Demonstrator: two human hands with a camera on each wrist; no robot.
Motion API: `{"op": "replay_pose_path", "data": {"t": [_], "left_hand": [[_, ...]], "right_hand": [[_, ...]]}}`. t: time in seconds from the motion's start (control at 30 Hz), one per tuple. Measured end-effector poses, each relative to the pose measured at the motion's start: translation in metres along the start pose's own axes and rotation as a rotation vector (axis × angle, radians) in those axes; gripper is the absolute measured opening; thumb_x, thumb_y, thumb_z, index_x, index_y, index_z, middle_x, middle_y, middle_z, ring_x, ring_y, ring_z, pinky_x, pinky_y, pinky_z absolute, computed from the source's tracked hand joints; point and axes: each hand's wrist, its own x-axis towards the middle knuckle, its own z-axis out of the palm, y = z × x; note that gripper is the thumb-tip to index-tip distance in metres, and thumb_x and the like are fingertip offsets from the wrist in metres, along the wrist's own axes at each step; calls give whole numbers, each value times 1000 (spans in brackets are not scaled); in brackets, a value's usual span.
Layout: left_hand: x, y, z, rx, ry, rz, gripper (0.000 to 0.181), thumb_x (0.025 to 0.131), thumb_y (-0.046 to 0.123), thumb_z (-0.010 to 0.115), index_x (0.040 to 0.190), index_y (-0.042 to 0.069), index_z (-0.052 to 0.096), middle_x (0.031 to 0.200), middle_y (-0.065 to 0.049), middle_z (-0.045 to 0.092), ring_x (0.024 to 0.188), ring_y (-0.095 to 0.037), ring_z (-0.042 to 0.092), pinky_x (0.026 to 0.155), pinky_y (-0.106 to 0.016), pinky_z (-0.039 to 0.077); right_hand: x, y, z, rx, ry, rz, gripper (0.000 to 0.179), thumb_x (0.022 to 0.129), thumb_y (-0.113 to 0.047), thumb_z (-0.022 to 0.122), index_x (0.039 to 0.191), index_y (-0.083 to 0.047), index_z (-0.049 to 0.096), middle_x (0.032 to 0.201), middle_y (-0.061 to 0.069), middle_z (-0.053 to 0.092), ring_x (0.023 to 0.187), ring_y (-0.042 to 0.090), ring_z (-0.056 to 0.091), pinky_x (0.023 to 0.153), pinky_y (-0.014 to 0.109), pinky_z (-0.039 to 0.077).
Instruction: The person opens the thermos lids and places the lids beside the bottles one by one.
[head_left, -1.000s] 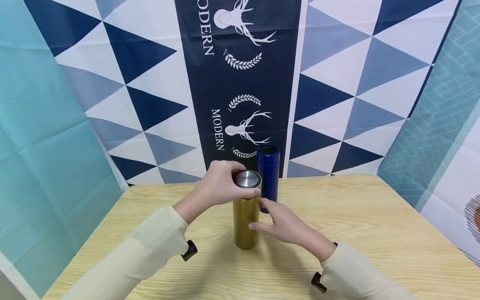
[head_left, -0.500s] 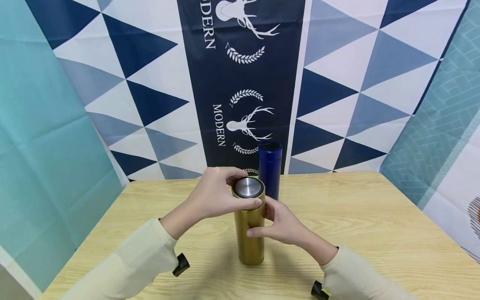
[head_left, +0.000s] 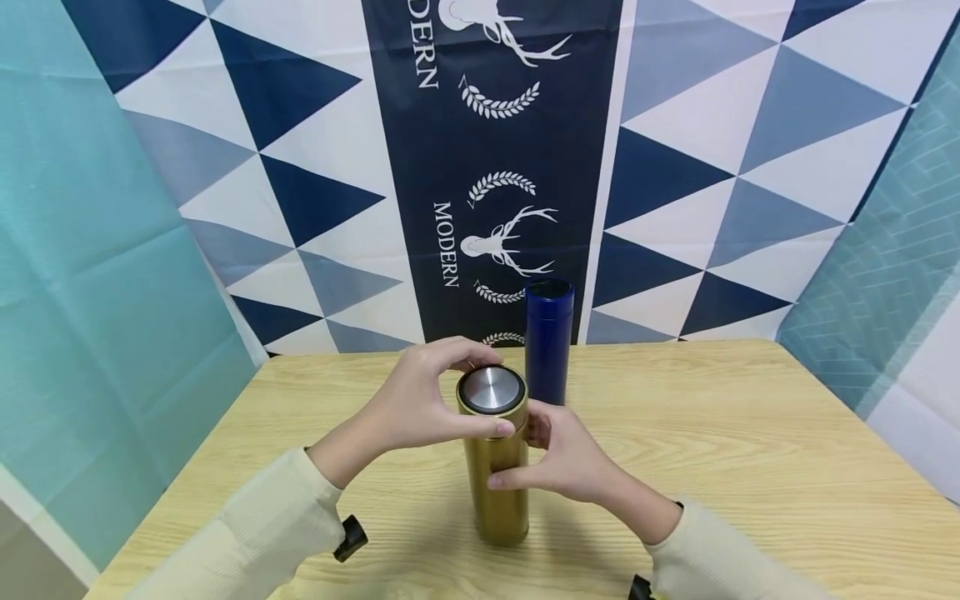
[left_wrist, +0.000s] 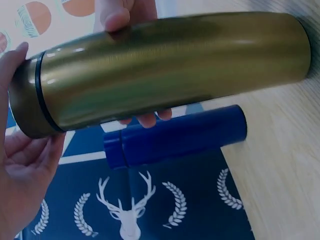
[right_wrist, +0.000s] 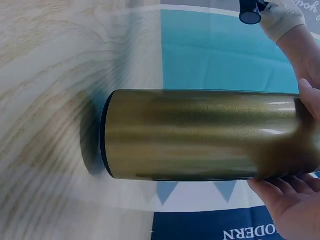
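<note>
A gold thermos flask (head_left: 498,483) with a steel-topped lid (head_left: 492,389) stands nearly upright over the middle of the table. My left hand (head_left: 420,396) grips the lid, thumb in front and fingers round the far side. Lower down, my right hand (head_left: 566,454) holds the flask's body from the right, its thumb across the front. The left wrist view shows the lid (left_wrist: 30,97) still on the body, with a dark seam between them. In the right wrist view the flask's base (right_wrist: 106,135) is close to the tabletop; whether it touches I cannot tell.
A blue thermos flask (head_left: 549,342) stands upright behind the gold one, slightly to the right. The wooden table (head_left: 712,433) ends at a patterned cloth backdrop (head_left: 495,133). Teal cloth (head_left: 105,275) hangs on the left side.
Both hands and the gold flask have come nearer to me, away from the blue flask. My right hand has closed further round the body. The head view has shifted slightly.
</note>
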Motion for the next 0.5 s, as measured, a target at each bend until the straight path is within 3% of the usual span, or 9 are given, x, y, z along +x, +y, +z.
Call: {"op": "replay_pose_path", "data": {"t": [0.2,0.37,0.5], "left_hand": [[-1,-14,-1,-106,-118,25,57,68,22,87,118,10,63,113,1,69,104,-9,63,97,-27,53],[3,-27,-3,-233,-201,-88,62,71,15,85,127,9,60,124,-2,66,114,-13,62,103,-26,49],[8,-37,-5,-362,-273,-150,67,73,22,84,132,8,57,131,-7,63,120,-16,60,106,-25,47]], "right_hand": [[3,10,-2,16,-44,-29,62,71,-11,83,126,-3,55,120,16,65,98,4,66,88,24,55],[9,18,-9,28,-78,-27,61,74,-11,82,127,0,54,122,19,64,100,5,66,89,24,55],[13,21,-11,47,-103,-14,60,75,-11,81,126,2,54,121,21,64,99,6,67,90,22,54]]}}
